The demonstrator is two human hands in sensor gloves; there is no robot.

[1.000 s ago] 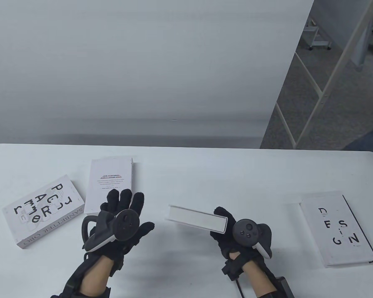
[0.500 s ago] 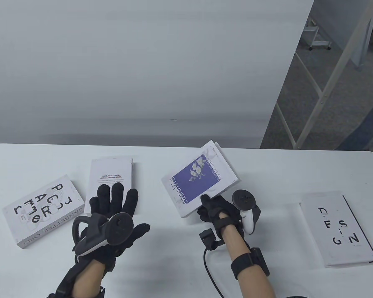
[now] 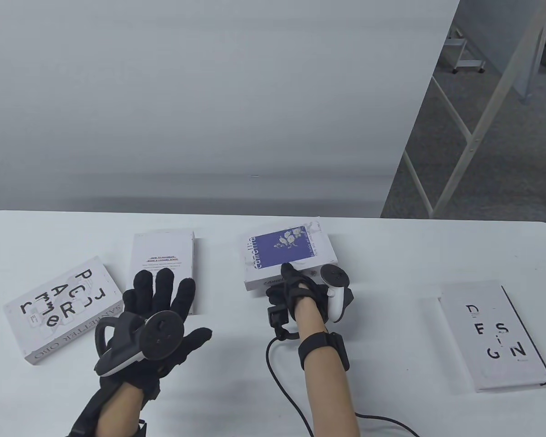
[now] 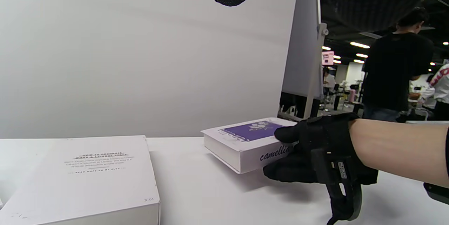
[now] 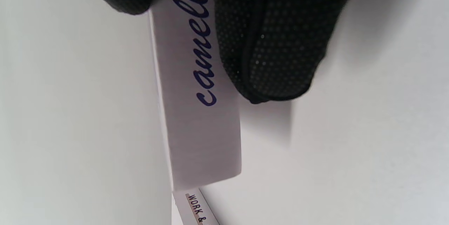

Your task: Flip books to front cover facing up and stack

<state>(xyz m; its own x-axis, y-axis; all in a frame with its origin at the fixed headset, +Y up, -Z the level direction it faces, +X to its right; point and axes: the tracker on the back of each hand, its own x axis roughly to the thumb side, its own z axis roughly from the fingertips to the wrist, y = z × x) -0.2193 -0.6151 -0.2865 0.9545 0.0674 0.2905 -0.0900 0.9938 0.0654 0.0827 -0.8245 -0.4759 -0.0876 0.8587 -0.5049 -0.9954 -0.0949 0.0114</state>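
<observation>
Right hand (image 3: 302, 293) grips the near spine edge of the camellia book (image 3: 287, 254), thumb on the purple front cover, which faces up; the book lies at the table's (image 3: 391, 255) middle. Left hand (image 3: 157, 314) hovers released, fingers spread, over the near end of the white text-cover book (image 3: 164, 255), holding nothing. To the left lies the PROGRAMMER book (image 3: 63, 309), and well to the right lies the DESIGN book (image 3: 493, 334).
</observation>
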